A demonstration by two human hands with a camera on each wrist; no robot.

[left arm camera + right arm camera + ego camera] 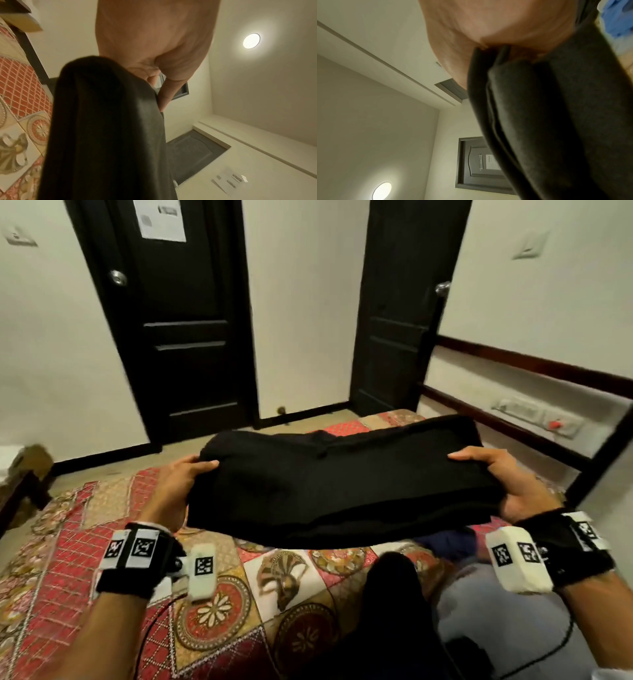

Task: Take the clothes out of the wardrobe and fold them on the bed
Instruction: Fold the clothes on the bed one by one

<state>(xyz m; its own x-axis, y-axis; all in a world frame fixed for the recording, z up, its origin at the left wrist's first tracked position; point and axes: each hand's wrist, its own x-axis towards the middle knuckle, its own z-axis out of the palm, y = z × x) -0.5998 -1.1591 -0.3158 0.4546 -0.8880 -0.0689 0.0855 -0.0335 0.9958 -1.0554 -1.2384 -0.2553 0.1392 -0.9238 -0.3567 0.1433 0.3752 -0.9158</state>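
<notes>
A folded black garment point(342, 481) hangs level above the patterned bedspread point(219, 604), held at both ends. My left hand point(185, 477) grips its left end, thumb on top and fingers beneath. My right hand point(503, 477) grips the right end the same way. In the left wrist view the black garment point(106, 128) fills the middle, with my thumb point(166, 93) laid along its edge. In the right wrist view the garment's stacked folds point(547, 115) run down from my palm point(496, 27).
Two dark doors point(178, 330) point(397, 313) stand in the white wall beyond the bed. A dark shelf frame point(513, 426) runs along the right wall. A blue cloth point(448, 542) lies under the garment near my right wrist. My legs lie on the bed at the lower right.
</notes>
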